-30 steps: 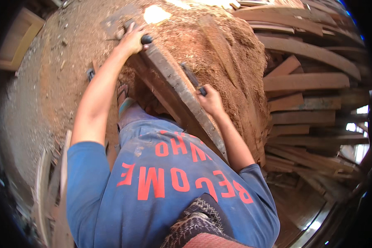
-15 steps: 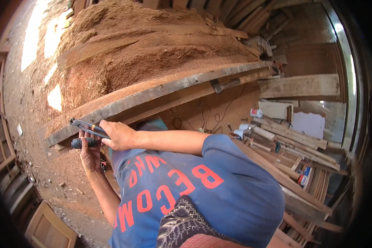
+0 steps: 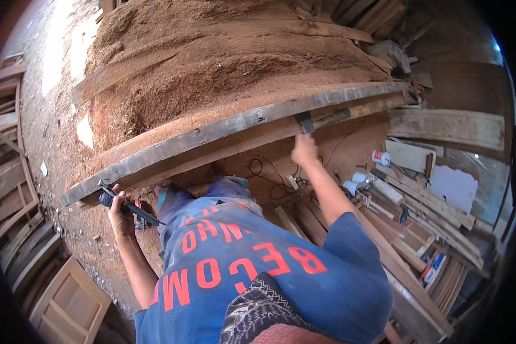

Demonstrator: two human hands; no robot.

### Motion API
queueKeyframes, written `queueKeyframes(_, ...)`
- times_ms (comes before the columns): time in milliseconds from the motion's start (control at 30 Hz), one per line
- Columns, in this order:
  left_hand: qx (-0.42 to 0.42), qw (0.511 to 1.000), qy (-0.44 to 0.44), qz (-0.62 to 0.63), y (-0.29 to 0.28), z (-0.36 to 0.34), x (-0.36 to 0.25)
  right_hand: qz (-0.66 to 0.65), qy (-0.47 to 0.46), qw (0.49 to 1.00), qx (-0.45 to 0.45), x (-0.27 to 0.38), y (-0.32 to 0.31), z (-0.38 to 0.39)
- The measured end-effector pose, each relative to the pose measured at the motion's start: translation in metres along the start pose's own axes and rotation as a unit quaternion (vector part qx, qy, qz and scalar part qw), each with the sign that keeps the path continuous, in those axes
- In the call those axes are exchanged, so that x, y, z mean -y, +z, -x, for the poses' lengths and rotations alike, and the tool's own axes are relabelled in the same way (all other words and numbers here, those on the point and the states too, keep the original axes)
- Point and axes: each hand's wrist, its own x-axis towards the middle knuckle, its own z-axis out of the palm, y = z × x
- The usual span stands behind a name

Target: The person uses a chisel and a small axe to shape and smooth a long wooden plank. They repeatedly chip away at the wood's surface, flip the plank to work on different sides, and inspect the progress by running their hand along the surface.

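Note:
At the near left end of a long wooden beam (image 3: 206,131), my left hand (image 3: 118,213) is closed around a long black-handled tool (image 3: 143,214) with a thin metal tip. A stubby black cylindrical piece (image 3: 105,199) shows beside its fingers; whether it is a separate thing I cannot tell. My right arm stretches forward to a hammer (image 3: 331,118), which lies along the beam's near side with a dark head and a wooden handle. Just below that head, my right hand (image 3: 305,150) is smeared by motion. Its fingers are hidden, so whether it grips the hammer is unclear.
Heaped sawdust (image 3: 195,74) with loose boards lies beyond the beam. Black cable (image 3: 278,186) coils on the floor near my legs. To the right are white containers (image 3: 380,157), a white sheet (image 3: 454,186) and stacked timber (image 3: 436,215). A panelled wooden door (image 3: 69,304) leans at lower left.
My right hand has left the dark-handled tool and my left hand, swinging right to the hammer's head. The long tool now rests in my left hand, pointing toward my body.

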Motion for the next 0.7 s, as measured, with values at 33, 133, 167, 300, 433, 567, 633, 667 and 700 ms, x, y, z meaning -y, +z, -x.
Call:
queueKeyframes(33,0.002,1.0,0.003,0.01,-0.005,-0.005,0.009,0.007,0.027,1.0,0.001,-0.029,0.002,-0.019)
queueKeyframes(133,-0.003,1.0,0.003,0.019,-0.012,-0.01,0.036,0.023,0.046,0.998,-0.04,-0.083,0.003,-0.057)
queueKeyframes(167,-0.013,1.0,0.0,0.011,-0.007,-0.006,0.039,0.058,0.03,0.997,-0.034,-0.093,0.006,-0.064)
queueKeyframes(300,-0.032,0.999,-0.01,-0.013,0.001,0.004,0.049,0.132,-0.063,0.986,-0.075,-0.133,0.017,-0.104)
queueKeyframes(433,-0.118,0.986,0.021,-0.112,0.008,0.011,0.051,0.203,-0.111,0.972,-0.037,-0.136,-0.004,-0.129)
queueKeyframes(567,-0.184,0.964,0.047,-0.188,0.002,0.007,0.041,0.196,-0.173,0.965,-0.01,-0.149,0.013,-0.124)
queueKeyframes(633,-0.206,0.95,0.07,-0.223,-0.018,0.002,0.04,0.132,-0.171,0.974,0.067,-0.139,0.016,-0.108)
queueKeyframes(667,-0.219,0.937,0.086,-0.256,-0.031,-0.003,0.04,0.071,-0.153,0.977,0.131,-0.125,0.016,-0.092)
queueKeyframes(700,-0.224,0.925,0.11,-0.288,-0.047,-0.009,0.039,0.012,-0.134,0.979,0.152,-0.112,0.022,-0.076)
